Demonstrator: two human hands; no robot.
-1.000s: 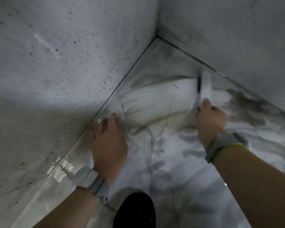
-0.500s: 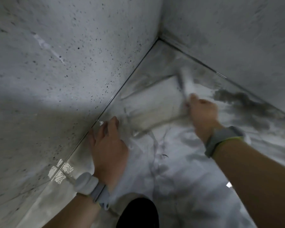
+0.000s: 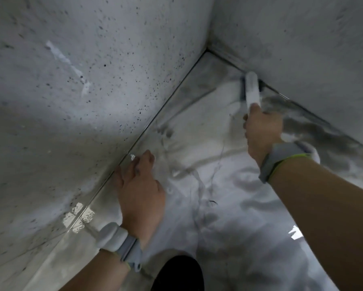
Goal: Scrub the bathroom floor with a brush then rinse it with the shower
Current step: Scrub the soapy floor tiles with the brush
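Note:
My right hand (image 3: 261, 131) grips the handle of a white scrubbing brush (image 3: 252, 89), whose dark bristles press on the floor right at the foot of the right wall. The marble-patterned floor (image 3: 228, 206) is wet and smeared with grey dirt streaks. Flat on the floor beside the left wall lies my left hand (image 3: 140, 190), fingers spread and holding nothing. Both wrists carry grey bands. The shower is out of view.
Two grey speckled walls, the left wall (image 3: 82, 91) and the right wall (image 3: 302, 43), meet in a corner (image 3: 207, 49) at the far end of the floor. A dark rounded shape (image 3: 177, 274), perhaps my knee, sits at the bottom edge.
My right hand has swept the brush from the middle of the floor farther away and right, up against the right wall. The left hand has stayed planted on the floor.

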